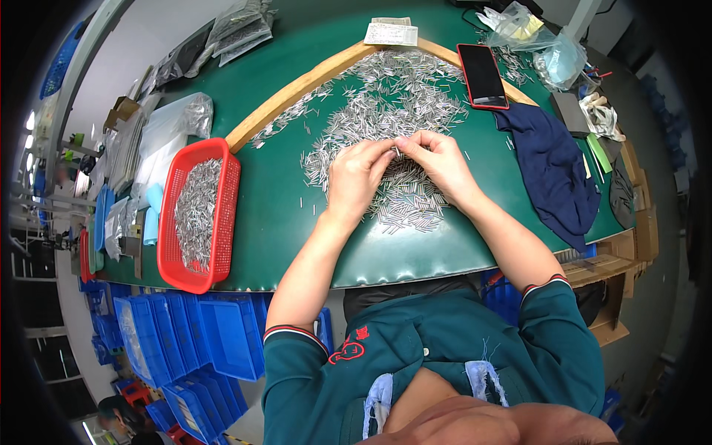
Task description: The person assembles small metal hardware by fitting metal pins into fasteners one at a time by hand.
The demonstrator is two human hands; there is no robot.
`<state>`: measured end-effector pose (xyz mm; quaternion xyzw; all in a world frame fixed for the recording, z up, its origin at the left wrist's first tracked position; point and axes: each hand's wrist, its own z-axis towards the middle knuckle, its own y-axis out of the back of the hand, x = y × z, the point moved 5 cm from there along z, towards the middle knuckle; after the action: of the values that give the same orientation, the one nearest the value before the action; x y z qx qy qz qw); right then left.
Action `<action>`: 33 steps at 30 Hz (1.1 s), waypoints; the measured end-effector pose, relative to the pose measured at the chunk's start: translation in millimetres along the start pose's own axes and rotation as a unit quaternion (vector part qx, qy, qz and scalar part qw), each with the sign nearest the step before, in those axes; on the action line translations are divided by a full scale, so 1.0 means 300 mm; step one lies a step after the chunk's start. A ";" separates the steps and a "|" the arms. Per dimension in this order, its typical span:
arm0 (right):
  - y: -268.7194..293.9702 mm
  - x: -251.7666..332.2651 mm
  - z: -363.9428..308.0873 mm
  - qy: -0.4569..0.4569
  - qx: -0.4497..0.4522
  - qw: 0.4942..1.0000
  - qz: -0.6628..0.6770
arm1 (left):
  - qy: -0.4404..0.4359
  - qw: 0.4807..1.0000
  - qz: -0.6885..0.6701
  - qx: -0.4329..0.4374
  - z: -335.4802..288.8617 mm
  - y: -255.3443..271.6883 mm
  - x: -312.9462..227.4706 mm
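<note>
Over a spread heap of small silvery metal pins (386,119), my two hands meet at the fingertips. My left hand (357,176) is closed, thumb and fingers pinched together. My right hand (443,165) pinches from the other side, and a small metal pin (397,150) shows between the fingertips of both hands. Fingers hide most of this pin. More pins lie loose on the green tabletop (282,200) under and around my wrists. To the left, a red plastic basket (232,196) holds many similar pins.
Wooden strips (297,90) form an angled barrier behind the heap, with paper slips (391,34) at its peak. A phone (482,78) rests at the right strip, beside dark blue cloth (549,167). Plastic bags (167,133) lie left; blue bins (230,337) stand below the table.
</note>
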<state>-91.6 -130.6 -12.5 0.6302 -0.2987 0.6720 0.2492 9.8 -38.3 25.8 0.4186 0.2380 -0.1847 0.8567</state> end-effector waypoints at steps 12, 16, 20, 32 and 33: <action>-0.014 0.025 -0.013 -0.035 0.023 0.998 0.054 | -0.001 1.000 -0.009 -0.025 0.001 0.001 0.008; -0.019 0.043 -0.028 -0.083 0.015 0.995 0.046 | 0.042 0.998 -0.047 -0.018 -0.010 -0.012 0.040; -0.026 0.065 -0.037 -0.069 0.023 0.996 0.053 | 0.234 0.887 -0.396 0.022 -0.013 -0.045 0.083; -0.031 0.109 -0.050 0.074 0.036 0.996 0.019 | 0.254 0.840 -0.478 0.027 -0.012 -0.046 0.074; -0.031 0.109 -0.051 0.074 0.035 0.996 0.019 | 0.246 0.841 -0.481 0.029 -0.011 -0.047 0.073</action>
<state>-98.4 -114.5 20.5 0.5812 -0.2672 0.7316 0.2355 19.7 -46.4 2.8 0.3078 0.6072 -0.4715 0.5606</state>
